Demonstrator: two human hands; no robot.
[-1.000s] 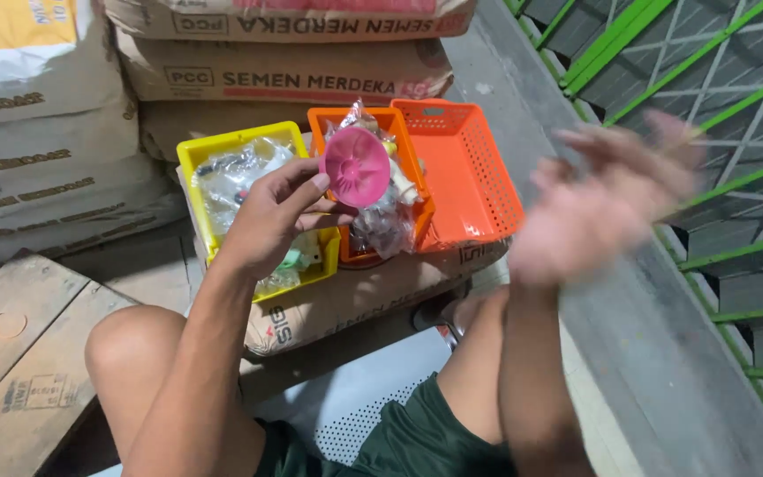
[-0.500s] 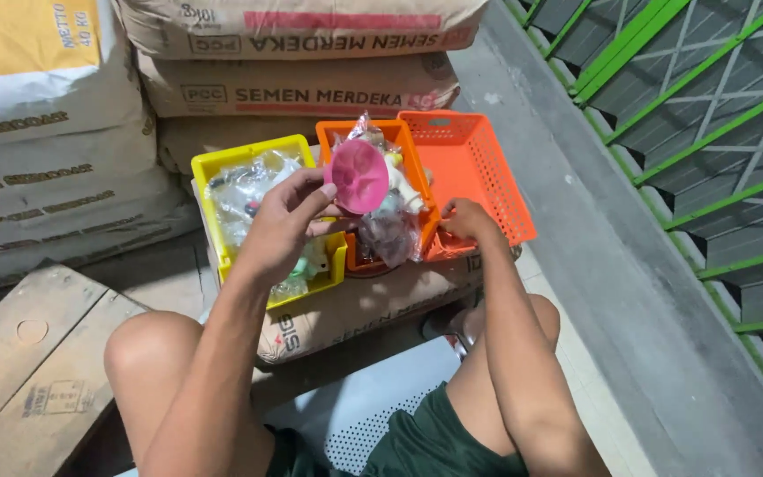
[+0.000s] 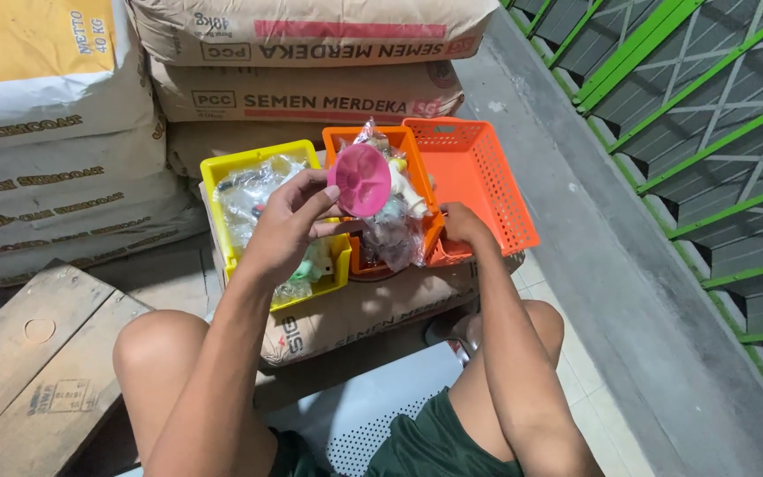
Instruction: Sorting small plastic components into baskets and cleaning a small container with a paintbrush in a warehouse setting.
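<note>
In the head view, the only one I have, I judge the sorting work to be somewhere in the middle: two baskets already carry goods, one is bare, and one piece is in the hand. The left hand (image 3: 289, 221) is raised above the baskets and its grip is closed on a pink round disc (image 3: 360, 179), fingers at the disc's left edge, so the disc stands upright over the gap between the yellow and the middle basket. The right hand (image 3: 465, 223) rests low at the near rim of the orange baskets; its fingers are bent, but I cannot tell if they hold something or only touch the rim. Now the containers. The yellow basket (image 3: 258, 159) on the left holds clear plastic bags with small parts, and a pale green piece shows at its near corner. The middle orange basket (image 3: 346, 146) is full with clear bags (image 3: 395, 225) of mixed small items, piled higher than its wall. The right orange basket (image 3: 479, 168), touching it, shows only its own mesh floor. All three sit side by side on a cement sack (image 3: 355, 309) lying flat, and more stacked sacks (image 3: 311, 97) stand behind them. To my judgement, the bags and the disc are not yet all placed.
</note>
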